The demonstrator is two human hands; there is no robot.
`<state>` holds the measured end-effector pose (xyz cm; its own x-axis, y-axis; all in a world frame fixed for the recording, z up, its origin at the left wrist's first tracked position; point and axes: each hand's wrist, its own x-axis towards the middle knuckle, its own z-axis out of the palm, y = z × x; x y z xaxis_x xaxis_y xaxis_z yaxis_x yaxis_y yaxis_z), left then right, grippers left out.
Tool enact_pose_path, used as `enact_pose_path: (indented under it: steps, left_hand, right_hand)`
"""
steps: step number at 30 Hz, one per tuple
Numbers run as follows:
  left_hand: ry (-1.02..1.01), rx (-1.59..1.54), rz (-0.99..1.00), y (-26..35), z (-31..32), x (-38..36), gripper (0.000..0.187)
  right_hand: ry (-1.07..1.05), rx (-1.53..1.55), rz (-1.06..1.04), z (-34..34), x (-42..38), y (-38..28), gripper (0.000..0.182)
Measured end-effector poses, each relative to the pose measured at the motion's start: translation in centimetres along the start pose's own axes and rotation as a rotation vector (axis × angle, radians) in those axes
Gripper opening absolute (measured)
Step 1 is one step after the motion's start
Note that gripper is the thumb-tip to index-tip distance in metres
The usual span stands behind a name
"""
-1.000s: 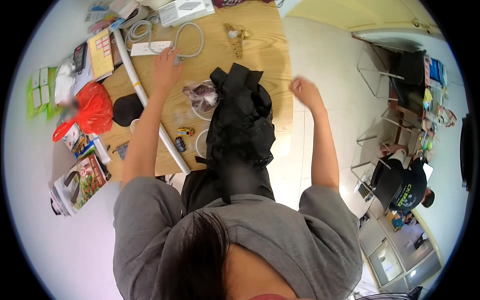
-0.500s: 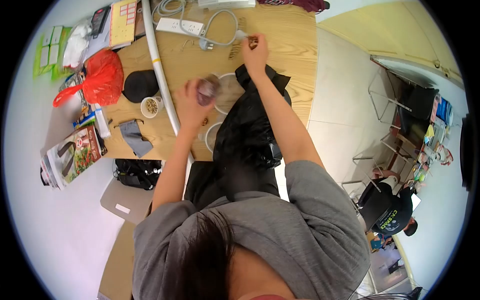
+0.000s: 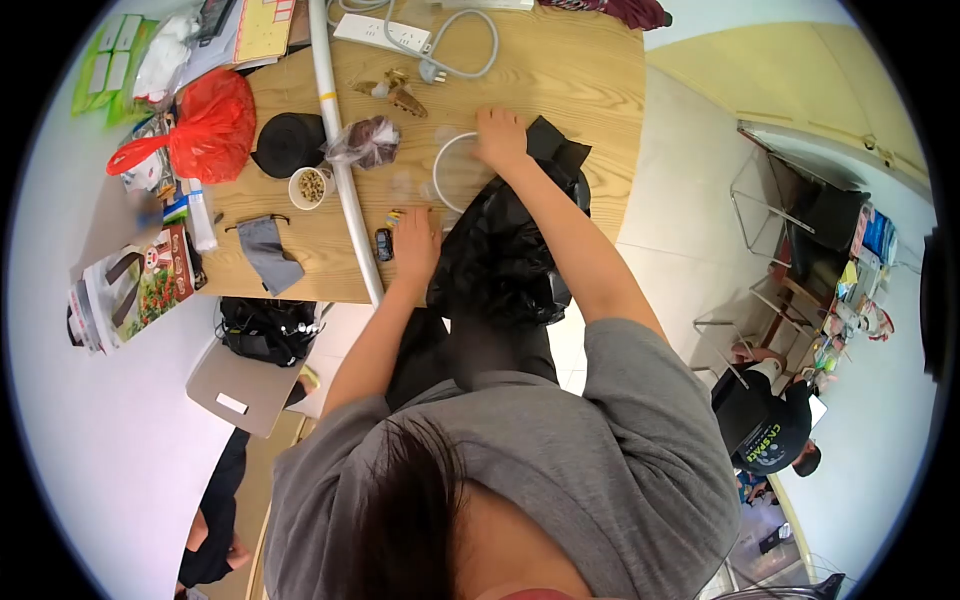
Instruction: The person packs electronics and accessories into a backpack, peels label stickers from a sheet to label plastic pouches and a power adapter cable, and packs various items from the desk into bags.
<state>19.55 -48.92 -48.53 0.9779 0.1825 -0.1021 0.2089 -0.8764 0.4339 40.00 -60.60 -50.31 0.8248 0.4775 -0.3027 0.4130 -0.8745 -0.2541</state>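
My left hand [image 3: 415,248] lies low on the wooden table, fingers a little spread, next to a small dark car-like object [image 3: 384,245] and a small yellow-and-blue piece [image 3: 394,217]. At the white-rimmed, clear round container [image 3: 438,172], my right hand [image 3: 501,140] is closed at the right side of the rim; its fingertips are bent and partly hidden. A crumpled black plastic bag [image 3: 495,245] spreads between my forearms. Up and left of the container sit a clear plastic bag with dark reddish contents [image 3: 370,143] and several brown pieces [image 3: 405,98].
A long white tube [image 3: 336,130] crosses the table. Left of it are a paper cup of small pieces [image 3: 308,187], a black round object [image 3: 288,143], a grey pouch [image 3: 265,255] and a red bag [image 3: 215,120]. A power strip [image 3: 380,33] lies above. Another person [image 3: 770,430] sits at right.
My left hand has put down the bag of dark reddish contents and moved nearer me. My right hand has let go of a brown piece and come down to the container; brown pieces now lie farther left.
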Motion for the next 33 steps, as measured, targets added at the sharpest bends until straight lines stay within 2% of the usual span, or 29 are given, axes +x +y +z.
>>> enact_pose_path:
  steps: [4,7,10,13,14,16,17,19,22,26,27,28,29,30,32,33]
  left_hand:
    - [-0.085,0.166,-0.028,1.3,2.2,-2.0,0.044]
    - [-0.125,0.168,-0.019,0.3,2.6,-2.2,0.043]
    - [-0.115,0.05,-0.002,-0.5,1.8,-2.2,0.041]
    - [-0.128,-0.112,0.022,-1.2,-0.2,-1.8,0.038]
    - [-0.138,-0.166,0.031,-1.4,-1.0,-1.6,0.037]
    - [-0.118,-0.441,-0.135,-2.3,-2.4,-1.1,0.034]
    - [-0.111,-0.58,-0.218,-2.7,-3.1,-1.0,0.032]
    - [-0.082,-0.687,-0.403,-1.8,-8.0,0.3,0.027]
    - [0.309,-0.795,-0.346,0.0,-13.4,1.9,0.026]
    - [0.7,-0.91,-0.23,4.6,-17.0,5.2,0.029]
    - [0.608,-0.934,-0.125,5.8,-16.9,5.8,0.031]
    - [0.515,-0.989,-0.14,5.4,-15.5,6.2,0.03]
    - [0.42,-1.041,-0.157,4.5,-13.0,6.7,0.029]
    - [0.326,-1.09,-0.177,4.0,-11.4,7.3,0.029]
    - [0.112,-1.396,-0.182,8.1,-11.1,8.9,0.036]
    - [0.024,-1.205,-0.157,9.3,-10.7,9.4,0.038]
  right_hand:
    - [0.021,-0.143,-0.086,2.3,-0.8,1.3,0.033]
    - [-0.035,-0.078,-0.144,1.0,-1.6,1.5,0.028]
    - [-0.322,0.052,-0.142,-1.3,-1.4,1.1,0.028]
    - [0.113,0.388,-0.33,-4.6,-3.1,1.0,0.024]
    - [0.181,0.572,-0.298,-6.1,-3.4,1.0,0.023]
    - [0.307,0.939,-0.231,-8.5,-3.8,1.2,0.02]
    - [0.119,1.449,-0.082,-7.7,-3.9,1.8,0.024]
    - [-0.027,1.611,-0.046,-9.7,-4.7,1.6,0.027]
    - [-0.173,1.755,-0.038,-9.8,-6.3,0.6,0.035]
    - [-0.135,1.889,-0.047,-9.4,-6.5,-1.9,0.036]
    - [-0.095,1.926,-0.01,-10.0,-6.5,-2.4,0.036]
    - [-0.056,1.964,0.036,-10.1,-6.9,-2.4,0.037]
    - [0.043,1.877,-0.037,-9.5,-6.2,-1.4,0.048]
    - [0.077,1.943,0.029,-10.2,-6.1,0.1,0.053]
    - [0.183,2.107,0.167,-10.9,-5.9,4.0,0.067]
    - [0.292,2.072,0.228,-10.5,-5.8,5.9,0.064]
